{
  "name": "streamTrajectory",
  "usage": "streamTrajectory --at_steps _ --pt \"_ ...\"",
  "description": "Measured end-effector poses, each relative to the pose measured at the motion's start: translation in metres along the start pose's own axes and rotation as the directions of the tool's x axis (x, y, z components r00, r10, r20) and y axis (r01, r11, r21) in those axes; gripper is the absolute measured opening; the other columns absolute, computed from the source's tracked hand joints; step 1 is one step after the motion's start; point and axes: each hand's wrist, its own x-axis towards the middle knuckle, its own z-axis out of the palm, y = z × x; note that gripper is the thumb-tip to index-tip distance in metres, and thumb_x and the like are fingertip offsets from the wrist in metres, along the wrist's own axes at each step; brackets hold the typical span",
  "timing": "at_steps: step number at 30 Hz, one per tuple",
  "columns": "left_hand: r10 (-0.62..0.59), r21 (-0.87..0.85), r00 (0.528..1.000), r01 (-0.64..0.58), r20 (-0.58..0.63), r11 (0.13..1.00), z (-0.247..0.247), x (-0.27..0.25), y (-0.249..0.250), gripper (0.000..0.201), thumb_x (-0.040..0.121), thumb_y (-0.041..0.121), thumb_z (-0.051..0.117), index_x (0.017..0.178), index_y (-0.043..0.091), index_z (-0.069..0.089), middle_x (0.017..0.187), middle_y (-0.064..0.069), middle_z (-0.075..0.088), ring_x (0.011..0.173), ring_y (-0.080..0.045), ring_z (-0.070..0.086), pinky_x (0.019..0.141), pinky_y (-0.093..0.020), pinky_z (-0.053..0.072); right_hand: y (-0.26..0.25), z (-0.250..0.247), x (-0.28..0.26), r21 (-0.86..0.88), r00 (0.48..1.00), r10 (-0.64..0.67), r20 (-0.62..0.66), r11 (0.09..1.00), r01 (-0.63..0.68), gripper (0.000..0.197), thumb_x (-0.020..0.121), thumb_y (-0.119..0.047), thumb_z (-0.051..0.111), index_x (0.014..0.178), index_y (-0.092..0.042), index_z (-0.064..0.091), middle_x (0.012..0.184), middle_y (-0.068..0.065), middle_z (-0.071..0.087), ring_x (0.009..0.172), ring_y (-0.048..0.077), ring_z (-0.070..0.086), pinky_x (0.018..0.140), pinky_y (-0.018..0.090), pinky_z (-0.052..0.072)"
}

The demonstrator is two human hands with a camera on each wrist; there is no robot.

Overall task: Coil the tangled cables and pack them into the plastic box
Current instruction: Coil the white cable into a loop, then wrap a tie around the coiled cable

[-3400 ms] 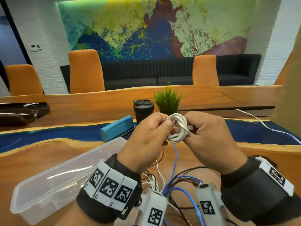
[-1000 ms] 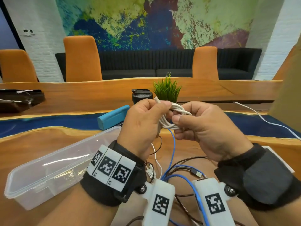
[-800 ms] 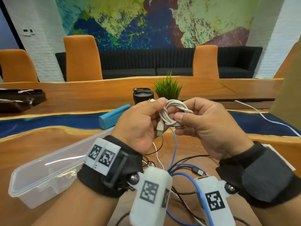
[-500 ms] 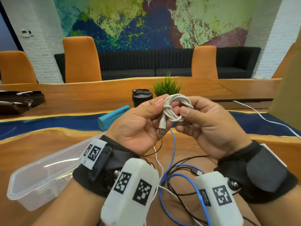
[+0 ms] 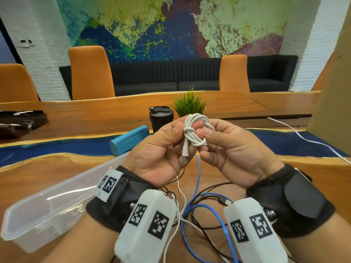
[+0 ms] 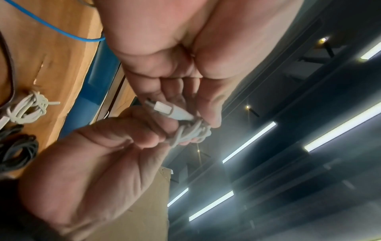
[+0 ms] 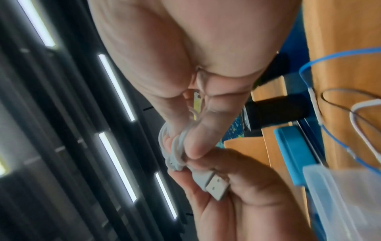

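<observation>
A small white cable coil (image 5: 196, 130), knotted round its middle, is held up over the table between both hands. My left hand (image 5: 182, 133) pinches its left side with thumb and fingers. My right hand (image 5: 206, 143) pinches its right side. The coil's USB plug (image 5: 185, 154) hangs free below; it also shows in the right wrist view as the USB plug (image 7: 214, 184). The clear plastic box (image 5: 47, 205) stands open on the wood at lower left. A blue cable (image 5: 197, 186) and black cables (image 5: 205, 224) lie tangled below my wrists.
A blue case (image 5: 131, 141), black tumbler (image 5: 161, 118) and small plant (image 5: 190, 105) stand behind my hands. A loose white cable (image 5: 303, 139) runs along the right. A tied white bundle (image 6: 26, 109) and a black coil (image 6: 16, 146) lie on the table.
Both hands have turned palm-up towards me and lifted the coil slightly. The cable's tail is now wrapped round the coil, and the USB plug hangs free beneath it.
</observation>
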Motion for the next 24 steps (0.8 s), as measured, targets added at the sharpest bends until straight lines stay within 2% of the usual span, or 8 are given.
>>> streamTrajectory --at_steps 3,7,11,15,18,21,22,24 --pt "0.007 0.117 0.997 0.002 -0.075 0.993 0.001 0.002 0.005 0.036 0.083 0.01 0.056 0.116 0.002 0.068 0.095 -0.01 0.075 0.078 -0.015 0.074 0.063 -0.025 0.061 -0.001 -0.002 0.001 -0.199 0.994 -0.073 -0.086 0.978 0.055 0.021 0.084 -0.006 0.063 0.104 -0.003 0.067 0.08 0.011 0.07 0.06 0.016 0.062 0.054 0.024 0.058" --pt "0.013 0.164 0.968 0.029 -0.249 0.986 -0.004 0.007 0.008 0.043 0.091 0.003 0.054 0.134 0.001 0.054 0.104 -0.018 0.07 0.075 -0.02 0.074 0.055 -0.026 0.058 0.004 0.002 0.0 -0.486 0.945 -0.301 -0.128 0.85 0.205 0.013 0.082 -0.003 0.07 0.095 -0.006 0.067 0.086 0.016 0.072 0.067 0.026 0.067 0.058 0.033 0.06" --pt "-0.076 0.063 0.944 0.101 -0.323 0.993 -0.002 0.007 0.009 0.032 0.093 0.002 0.052 0.125 -0.001 0.06 0.085 -0.018 0.074 0.067 -0.025 0.074 0.052 -0.031 0.059 0.011 0.002 0.003 -0.558 0.913 -0.397 -0.091 0.78 0.283 0.012 0.081 -0.003 0.071 0.089 -0.01 0.065 0.088 0.019 0.069 0.072 0.029 0.07 0.059 0.034 0.061" --pt "-0.088 0.082 0.936 0.123 -0.342 0.989 -0.002 0.008 0.008 0.025 0.094 0.003 0.051 0.116 -0.001 0.064 0.085 -0.017 0.074 0.067 -0.024 0.074 0.05 -0.029 0.058 0.009 -0.001 0.002 -0.574 0.919 -0.387 -0.078 0.771 0.276 0.017 0.078 -0.012 0.072 0.093 -0.007 0.065 0.091 0.019 0.07 0.077 0.034 0.071 0.061 0.036 0.062" --pt "-0.065 0.15 0.947 0.117 -0.314 0.982 -0.001 0.007 0.002 0.03 0.095 0.002 0.051 0.122 -0.003 0.062 0.099 -0.018 0.073 0.079 -0.023 0.074 0.06 -0.03 0.061 0.0 -0.004 -0.001 -0.543 0.96 -0.265 -0.092 0.821 0.175 0.039 0.068 -0.024 0.073 0.1 -0.003 0.067 0.091 0.019 0.072 0.071 0.025 0.07 0.06 0.032 0.061" --pt "-0.024 0.246 0.958 0.098 -0.287 0.964 0.001 0.008 -0.007 0.039 0.092 0.003 0.053 0.131 -0.004 0.054 0.122 -0.025 0.065 0.107 -0.032 0.068 0.089 -0.041 0.058 -0.011 -0.01 -0.002 -0.54 0.972 -0.199 -0.122 0.835 0.103 0.02 0.084 -0.013 0.068 0.101 -0.003 0.067 0.083 0.017 0.072 0.063 0.019 0.068 0.057 0.027 0.06" --pt "-0.015 0.279 0.958 0.097 -0.285 0.955 0.002 0.009 -0.01 0.04 0.092 0.004 0.053 0.132 -0.002 0.052 0.126 -0.027 0.063 0.113 -0.035 0.065 0.094 -0.044 0.055 -0.016 -0.014 -0.003 -0.567 0.969 -0.202 -0.142 0.819 0.087 0.015 0.089 -0.01 0.065 0.102 -0.002 0.067 0.082 0.017 0.071 0.062 0.018 0.067 0.057 0.027 0.059" --pt "-0.003 0.342 0.96 0.102 -0.279 0.934 0.004 0.009 -0.012 0.037 0.094 0.008 0.053 0.131 0.005 0.052 0.124 -0.024 0.065 0.112 -0.034 0.066 0.095 -0.045 0.054 -0.026 -0.025 -0.007 -0.635 0.961 -0.209 -0.179 0.771 0.049 0.015 0.092 -0.011 0.063 0.104 -0.002 0.068 0.083 0.018 0.069 0.064 0.018 0.065 0.058 0.027 0.059"
